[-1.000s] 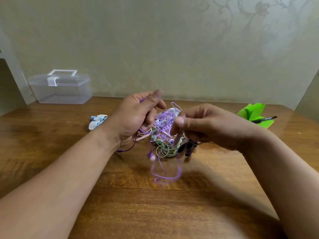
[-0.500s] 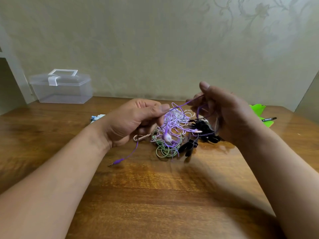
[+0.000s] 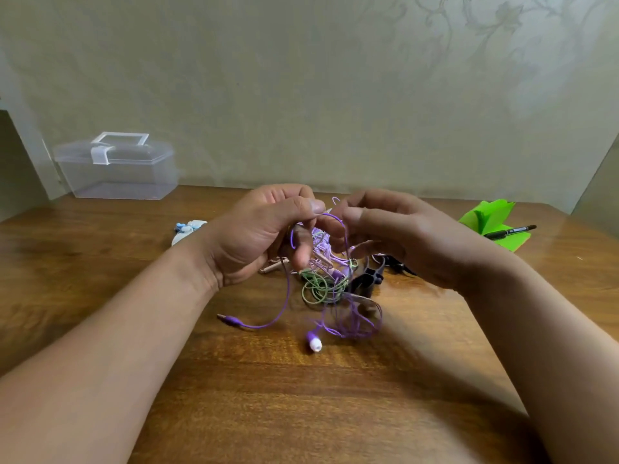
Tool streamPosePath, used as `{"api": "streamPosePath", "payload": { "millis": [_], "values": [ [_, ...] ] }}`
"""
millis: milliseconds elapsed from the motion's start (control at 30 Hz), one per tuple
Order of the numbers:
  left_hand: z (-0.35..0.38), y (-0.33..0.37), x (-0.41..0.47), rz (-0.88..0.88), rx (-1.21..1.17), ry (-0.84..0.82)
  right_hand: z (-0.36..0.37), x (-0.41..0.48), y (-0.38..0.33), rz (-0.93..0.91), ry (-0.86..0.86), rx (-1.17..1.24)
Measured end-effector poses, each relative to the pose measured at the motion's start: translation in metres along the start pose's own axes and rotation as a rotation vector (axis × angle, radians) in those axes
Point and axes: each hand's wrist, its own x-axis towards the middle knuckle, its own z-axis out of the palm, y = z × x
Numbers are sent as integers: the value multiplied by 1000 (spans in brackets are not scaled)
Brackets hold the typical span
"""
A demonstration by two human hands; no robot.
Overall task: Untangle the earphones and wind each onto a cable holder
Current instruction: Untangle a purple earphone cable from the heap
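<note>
A tangle of earphone cables [image 3: 323,272] lies mid-table: purple, pink and green strands with black pieces [image 3: 366,279] at its right. My left hand [image 3: 254,236] pinches the purple earphone cable [image 3: 284,296] between thumb and fingers above the pile. My right hand [image 3: 398,236] holds the same cable close beside it, fingers curled. The purple jack plug [image 3: 231,320] lies on the wood at the left. A purple and white earbud [image 3: 314,341] hangs low near the table, with loose purple loops [image 3: 361,323] beside it.
A clear plastic box with a handle [image 3: 117,169] stands at the back left. A small white and blue item [image 3: 187,229] lies behind my left wrist. Green paper [image 3: 492,219] with a black pen [image 3: 509,232] lies at the right on the wooden table [image 3: 301,413].
My right hand came down and left, close to my left hand. Purple cable slack dropped out of the pile, and an earbud and loops now hang toward the near side.
</note>
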Motion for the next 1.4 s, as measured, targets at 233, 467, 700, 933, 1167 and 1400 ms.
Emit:
{"api": "streamPosePath", "payload": {
  "millis": [233,467,700,933,1167,1400],
  "values": [
    [-8,-2,6,88,-123,123,1,-2,1,-18,-94,29],
    [-20,1,0,-7,-370,27,-1,-7,-4,28,-191,278],
    [-15,-2,-3,-75,6,-65,-1,-5,-5,11,-114,244],
    [13,-3,0,-51,174,21,9,1,0,18,-31,44],
    [-6,-1,6,124,-183,154,-5,1,-1,-19,69,204],
    [0,-2,4,120,-238,87,-10,6,-2,-105,245,523]
  ]
}}
